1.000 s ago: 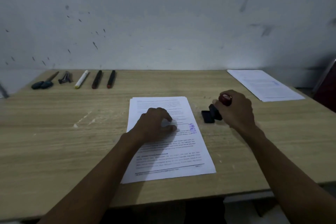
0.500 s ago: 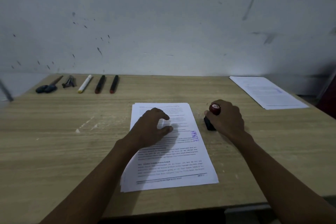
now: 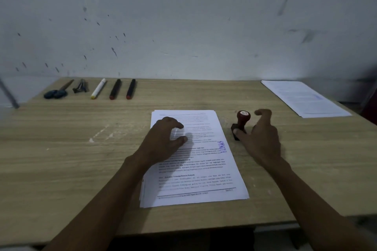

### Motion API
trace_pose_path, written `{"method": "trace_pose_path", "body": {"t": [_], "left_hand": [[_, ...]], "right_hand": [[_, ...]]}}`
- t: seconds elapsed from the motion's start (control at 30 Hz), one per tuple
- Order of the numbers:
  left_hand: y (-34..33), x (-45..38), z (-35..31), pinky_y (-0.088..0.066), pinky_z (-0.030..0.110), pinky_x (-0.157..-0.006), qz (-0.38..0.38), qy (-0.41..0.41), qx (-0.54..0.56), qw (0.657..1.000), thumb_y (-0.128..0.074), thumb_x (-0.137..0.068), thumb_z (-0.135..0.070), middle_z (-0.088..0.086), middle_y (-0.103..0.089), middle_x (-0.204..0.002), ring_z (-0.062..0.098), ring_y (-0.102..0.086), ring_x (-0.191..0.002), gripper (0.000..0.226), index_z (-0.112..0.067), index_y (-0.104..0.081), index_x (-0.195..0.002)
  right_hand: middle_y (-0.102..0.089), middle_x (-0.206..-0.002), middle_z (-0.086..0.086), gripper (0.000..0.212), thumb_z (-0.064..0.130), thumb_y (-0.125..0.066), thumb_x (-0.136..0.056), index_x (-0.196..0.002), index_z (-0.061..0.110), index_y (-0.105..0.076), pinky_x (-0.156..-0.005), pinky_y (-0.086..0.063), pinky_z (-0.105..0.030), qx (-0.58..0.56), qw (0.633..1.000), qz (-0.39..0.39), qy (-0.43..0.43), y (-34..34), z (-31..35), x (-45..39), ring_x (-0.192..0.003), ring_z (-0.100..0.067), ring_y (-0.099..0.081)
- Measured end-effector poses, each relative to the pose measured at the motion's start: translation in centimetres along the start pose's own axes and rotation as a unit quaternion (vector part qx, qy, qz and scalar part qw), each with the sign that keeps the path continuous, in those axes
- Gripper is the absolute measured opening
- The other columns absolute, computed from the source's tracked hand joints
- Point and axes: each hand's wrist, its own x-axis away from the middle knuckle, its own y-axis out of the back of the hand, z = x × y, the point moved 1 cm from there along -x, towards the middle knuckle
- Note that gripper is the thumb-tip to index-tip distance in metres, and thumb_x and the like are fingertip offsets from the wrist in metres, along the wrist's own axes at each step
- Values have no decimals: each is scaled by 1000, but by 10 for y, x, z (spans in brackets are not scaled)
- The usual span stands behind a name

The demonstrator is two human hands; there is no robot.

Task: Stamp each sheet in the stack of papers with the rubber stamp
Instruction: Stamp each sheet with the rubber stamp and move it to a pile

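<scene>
One head-worn wide-angle view looks forward and down over the table [image 3: 61, 159] from its near edge, close above it, with the wall [image 3: 183, 16] at 12 o'clock.

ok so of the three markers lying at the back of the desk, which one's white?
The leftmost marker, white with a yellow end; the two markers right of it are black.

The top sheet of the stack of papers [image 3: 195, 169] bears a blue stamp mark [image 3: 222, 146] near its right edge, reading "LUNAS". Its printed lines are too small to read.
</scene>
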Motion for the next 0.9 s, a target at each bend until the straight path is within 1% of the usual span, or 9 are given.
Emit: {"method": "trace_pose_path", "body": {"t": [0.1, 0.2, 0.33, 0.4, 0.5, 0.6, 0.73, 0.83, 0.9], "left_hand": [[5, 8, 10, -38, 30, -96, -33, 27, -15, 999, -57, -73, -60, 3, -63, -120, 22, -55, -115, 61, -14, -67, -112], [5, 14, 20, -39, 41, -103, -27, 64, -61, 996, -42, -63, -75, 3, -60, -130, 27, -50, -125, 84, -17, -64, -121], [0, 24, 23, -35, 41, -108, 3, 79, -118, 990, -32, -64, -81, 2, -54, -140, 24, -45, -132, 90, -22, -62, -125], [-1, 25, 22, -36, 41, -108, -3, 78, -121, 990, -32, -67, -80, 2, -54, -140, 23, -45, -132, 87, -23, -62, -124], [0, 26, 24, -35, 42, -108, -1, 77, -114, 990, -33, -68, -79, 2, -53, -140, 22, -45, -133, 85, -23, -62, -124], [0, 27, 25, -35, 42, -109, -1, 75, -115, 991, -33, -68, -80, 1, -53, -141, 22, -44, -133, 85, -24, -62, -125], [0, 27, 26, -33, 41, -110, -2, 79, -113, 990, -32, -67, -81, 0, -52, -142, 21, -43, -134, 86, -25, -61, -126], [0, 27, 26, -33, 39, -110, -6, 71, -113, 991, -32, -66, -81, 0, -52, -142, 19, -43, -134, 87, -24, -61, -126], [1, 27, 25, -34, 38, -109, -11, 70, -109, 992, -32, -66, -81, -1, -53, -141, 19, -44, -133, 87, -23, -61, -125]], "right_hand": [[-59, -78, 2, 46, 35, -76, -77, -105, 22, -42, -63, -48, -37, 29, 1000, 0, -5, 1, 0, 24, -73, -25, -61], [-61, -81, 10, 29, 50, -72, -78, -87, 29, -53, -65, -49, -32, 69, 996, 55, 15, -6, 1, 43, -74, -14, -61], [-47, -62, 9, 51, 62, -69, -75, -57, 21, -44, -49, -32, -26, 110, 989, 73, 61, -16, 9, 59, -62, -13, -52], [-46, -58, 7, 54, 59, -74, -73, -54, 19, -43, -47, -27, -26, 106, 991, 62, 58, -18, 12, 62, -56, -12, -49], [-58, -72, 10, 33, 47, -83, -70, -72, 22, -61, -59, -43, -27, 54, 996, 70, 24, -16, 15, 62, -69, -11, -58], [-66, -82, 10, 30, 29, -87, -69, -91, 23, -67, -73, -50, -30, 6, 997, 73, -19, -13, 16, 60, -84, -14, -65], [-70, -75, 4, 49, 2, -83, -65, -108, 16, -66, -76, -51, -31, -49, 995, 77, -47, -6, 16, 56, -82, -15, -68], [-72, -79, -3, 61, -6, -84, -61, -116, 10, -63, -69, -52, -29, -113, 986, 99, -68, 1, 15, 55, -80, -16, -69], [-72, -85, -6, 67, -7, -86, -59, -119, 10, -60, -74, -56, -34, -155, 976, 127, -88, 4, 15, 54, -83, -19, -69]]}}
